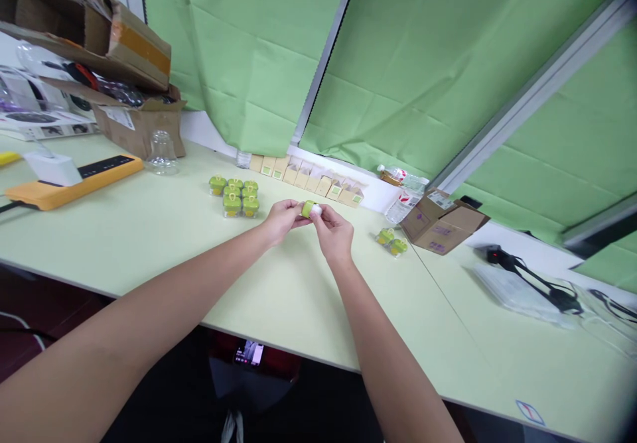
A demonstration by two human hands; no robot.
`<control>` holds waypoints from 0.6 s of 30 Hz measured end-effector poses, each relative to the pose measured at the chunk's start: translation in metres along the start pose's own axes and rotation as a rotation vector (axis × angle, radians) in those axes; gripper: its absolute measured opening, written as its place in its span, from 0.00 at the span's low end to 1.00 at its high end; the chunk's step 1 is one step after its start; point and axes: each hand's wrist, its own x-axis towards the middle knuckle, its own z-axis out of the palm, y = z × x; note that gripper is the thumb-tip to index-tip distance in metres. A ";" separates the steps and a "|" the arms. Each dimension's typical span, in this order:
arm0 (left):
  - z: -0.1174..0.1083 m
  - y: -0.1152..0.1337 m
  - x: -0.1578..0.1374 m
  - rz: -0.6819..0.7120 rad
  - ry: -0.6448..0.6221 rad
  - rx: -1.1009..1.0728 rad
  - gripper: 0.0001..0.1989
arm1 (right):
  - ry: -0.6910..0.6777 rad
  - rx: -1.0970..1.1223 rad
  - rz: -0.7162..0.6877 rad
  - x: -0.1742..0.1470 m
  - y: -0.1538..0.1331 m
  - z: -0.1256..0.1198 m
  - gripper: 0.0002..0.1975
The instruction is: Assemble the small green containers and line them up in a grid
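Head view — green-lidded jars (232, 200) near left hand (283, 220), small boxes (303, 175) behind.

No words, brands or numbers can be read. At three o'clock, a cardboard box (440, 223) bears a white label (440, 199) and purple print (438, 229); at ten, another carton (144, 125) has a white label. Red-and-white markings show on a bottle (398, 207) towards three. At four, a sticker (530, 412) on the table (448, 337) carries a red mark. All are too small or blurred.
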 end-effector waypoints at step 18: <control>-0.001 0.006 0.004 -0.027 -0.006 -0.061 0.06 | 0.257 -0.008 0.089 0.009 -0.016 -0.009 0.21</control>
